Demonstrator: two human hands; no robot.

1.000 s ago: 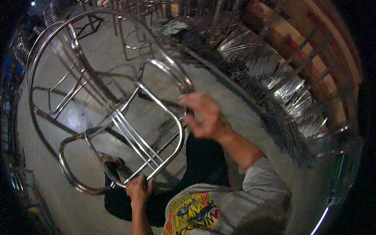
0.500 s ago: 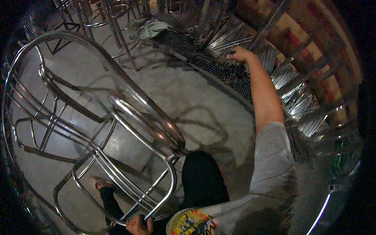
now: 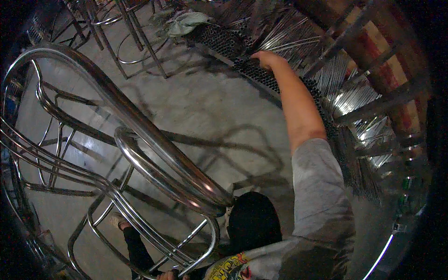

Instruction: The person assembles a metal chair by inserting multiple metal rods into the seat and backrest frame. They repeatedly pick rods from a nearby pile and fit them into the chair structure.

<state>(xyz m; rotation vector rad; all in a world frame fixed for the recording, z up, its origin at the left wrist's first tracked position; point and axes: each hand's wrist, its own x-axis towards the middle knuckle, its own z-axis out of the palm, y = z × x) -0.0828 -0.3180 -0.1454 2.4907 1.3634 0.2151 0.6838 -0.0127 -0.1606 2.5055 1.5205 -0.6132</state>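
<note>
At the lower edge my left hand (image 3: 168, 275) is closed round a lower tube of a shiny metal chair frame (image 3: 156, 137). The frame stands tilted across the left half, with a thick curved outer tube, thinner parallel rods and looped parts. Part of that hand is cut off by the picture's edge. My right arm stretches forward, and my right hand (image 3: 269, 60) is at the stack of dark metal tubes (image 3: 261, 79), beside their open ends. Its fingers look bent together; whatever they hold, if anything, is hidden. My knee (image 3: 254, 221) is beside the frame's lower end.
Thin shiny rods (image 3: 359, 100) lie in bundles behind the tubes, under dark rack bars (image 3: 343, 46). A pale green cloth (image 3: 189, 23) rests on the stack's far end. Metal stool frames (image 3: 140, 37) stand at the far left on the grey concrete floor (image 3: 196, 107).
My right hand has moved slightly left and up, onto the tube ends. The chair frame has shifted in view, its near end now lower and further right. My left hand still grips it.
</note>
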